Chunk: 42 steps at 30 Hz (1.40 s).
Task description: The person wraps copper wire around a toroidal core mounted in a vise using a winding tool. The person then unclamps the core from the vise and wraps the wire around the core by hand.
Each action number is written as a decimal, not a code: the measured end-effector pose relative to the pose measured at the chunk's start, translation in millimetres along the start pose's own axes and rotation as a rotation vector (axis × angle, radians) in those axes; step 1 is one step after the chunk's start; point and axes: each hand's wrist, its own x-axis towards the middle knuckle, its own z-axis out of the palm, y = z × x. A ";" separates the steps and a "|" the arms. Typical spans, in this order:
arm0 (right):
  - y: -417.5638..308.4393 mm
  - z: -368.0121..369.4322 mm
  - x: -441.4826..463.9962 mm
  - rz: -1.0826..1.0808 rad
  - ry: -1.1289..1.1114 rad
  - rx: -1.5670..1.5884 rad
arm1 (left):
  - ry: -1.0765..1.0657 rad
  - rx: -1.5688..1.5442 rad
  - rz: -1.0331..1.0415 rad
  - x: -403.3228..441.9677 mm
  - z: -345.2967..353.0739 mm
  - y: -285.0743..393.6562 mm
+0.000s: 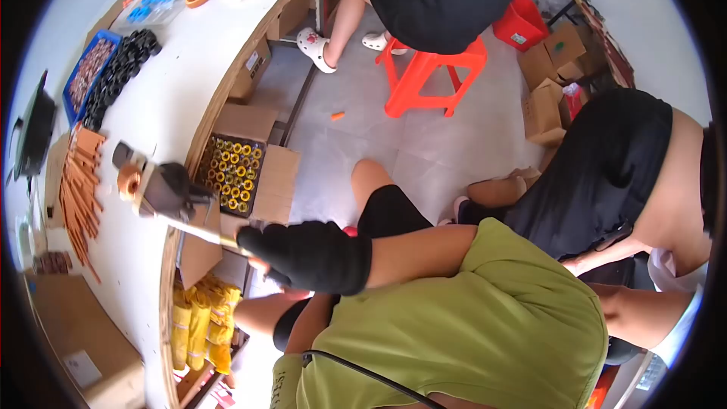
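Note:
My right hand (pixel 307 256), in a black glove, is closed around the near end of a long, pale, narrow bar (pixel 193 231). The bar runs over the table edge to a dark metal fixture (pixel 168 189) on the tabletop. An orange-brown ring (pixel 129 181) sits at the fixture's far end. Just under the glove, part of my left hand (pixel 284 293) shows; the glove covers most of it and its fingers are blurred, so I cannot see what it holds.
The white table (pixel 125 257) carries orange-brown sticks (pixel 79 189), black parts (pixel 121 76) and a blue tray (pixel 76 110). Below stand a carton of yellow-ringed pieces (pixel 233 170) and yellow bundles (pixel 201 326). One person (pixel 447 0) sits on a red stool (pixel 432 79); another (pixel 598 167) is beside me.

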 end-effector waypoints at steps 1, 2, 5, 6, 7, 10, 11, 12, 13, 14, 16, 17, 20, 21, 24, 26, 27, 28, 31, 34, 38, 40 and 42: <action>3.3 9.9 -0.7 0.039 -0.050 -0.090 | -0.028 0.051 -0.028 10.3 -7.1 -6.3; 5.7 15.9 -1.8 0.018 -0.006 -0.166 | -0.053 0.103 -0.053 20.0 -17.7 -11.2; 9.5 4.2 7.5 0.055 -0.084 -0.144 | -0.110 0.256 -0.124 50.3 -61.0 -10.7; 7.6 -1.8 13.5 0.078 -0.145 -0.092 | -0.126 0.309 -0.143 57.7 -78.1 -8.6; -1.8 -11.7 20.6 0.172 -0.235 -0.096 | -0.144 0.356 -0.167 64.2 -93.5 -5.1; 15.8 -21.8 40.0 0.059 -0.378 -0.008 | -0.205 0.483 -0.236 72.3 -127.4 2.2; 16.6 -27.6 41.9 0.078 -0.366 0.010 | -0.223 0.517 -0.254 73.2 -134.5 2.6; 16.2 -31.9 41.7 0.089 -0.356 0.034 | -0.239 0.548 -0.272 72.2 -140.9 1.1; 16.3 -33.4 41.6 0.089 -0.342 0.061 | -0.255 0.577 -0.283 70.9 -145.1 0.2; 16.9 -32.4 42.4 0.076 -0.328 0.090 | -0.263 0.598 -0.293 68.6 -147.7 -1.6; 16.2 -29.2 46.4 0.134 -0.508 0.057 | -0.262 0.635 -0.308 62.9 -149.3 -10.3; 14.4 -22.3 41.9 0.090 -0.411 -0.235 | -0.253 0.645 -0.312 58.1 -148.7 -16.8; 16.8 2.4 20.8 -0.036 -0.117 -0.547 | -0.217 0.683 -0.329 42.1 -147.7 -34.3; 27.7 4.1 18.3 -0.018 -0.125 -0.338 | -0.218 0.705 -0.338 37.0 -148.0 -38.0; 9.1 8.2 24.9 -0.086 0.064 -0.240 | -0.291 0.830 -0.312 21.9 -158.5 -40.8; -7.6 -3.2 25.7 -0.056 0.073 -0.252 | -0.552 1.306 0.209 18.6 -179.3 -43.8; -11.7 -5.7 22.4 -0.034 0.050 -0.278 | -0.359 1.147 0.376 -14.2 -182.0 -1.4; -14.5 -7.7 19.6 -0.010 0.028 -0.307 | -0.219 0.825 0.363 -67.9 -180.3 70.5; -11.1 -2.2 17.0 0.043 0.015 -0.259 | 0.139 0.551 0.483 -125.7 -185.3 126.5; -12.5 0.7 14.6 0.052 0.022 -0.180 | 0.679 0.194 0.737 -149.1 -190.9 187.0; -24.4 3.3 10.0 0.087 0.034 -0.049 | 0.654 0.149 0.777 -115.9 -200.2 250.6; -27.8 6.4 8.9 0.126 0.029 -0.030 | 0.538 0.085 0.757 -89.0 -208.5 279.0; -27.7 10.6 7.7 0.138 0.045 -0.007 | 0.540 0.086 0.910 -61.7 -213.9 295.9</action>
